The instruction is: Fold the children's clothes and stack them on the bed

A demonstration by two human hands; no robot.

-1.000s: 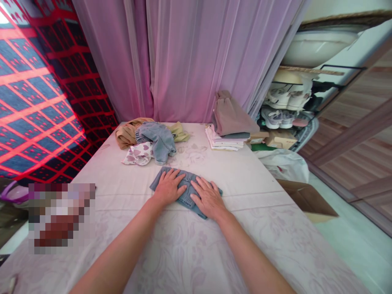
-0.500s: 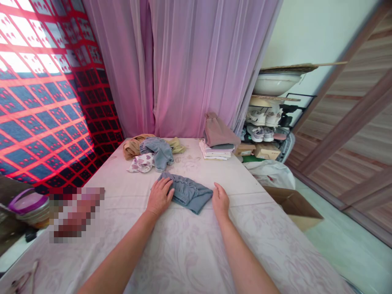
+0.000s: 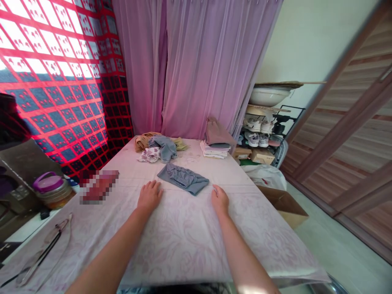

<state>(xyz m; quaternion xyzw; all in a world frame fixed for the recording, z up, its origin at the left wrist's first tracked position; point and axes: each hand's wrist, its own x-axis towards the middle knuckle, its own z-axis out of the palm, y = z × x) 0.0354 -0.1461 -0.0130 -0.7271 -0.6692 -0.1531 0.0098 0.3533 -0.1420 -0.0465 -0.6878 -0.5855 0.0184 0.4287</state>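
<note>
A folded blue-grey pair of pants with a gathered elastic waist lies in the middle of the cloth-covered table. My left hand rests flat on the cloth just short of its left end, fingers stretched out and holding nothing. Off the right corner of the pants, my right hand stands on its edge with the thumb up. Its fingers are partly turned out of sight, and no item shows in it. Both hands are apart from the pants.
Behind sits a loose heap of clothes; a folded stack with brown pants on top is at the back right. A blurred-out red item and a strap-like cord lie left. Beyond the right edge stand a cardboard box and a shoe rack.
My left hand has come off the pants and moved back to the left onto the cloth. My right hand stays beside the right end, slightly farther away. The view has shifted.
</note>
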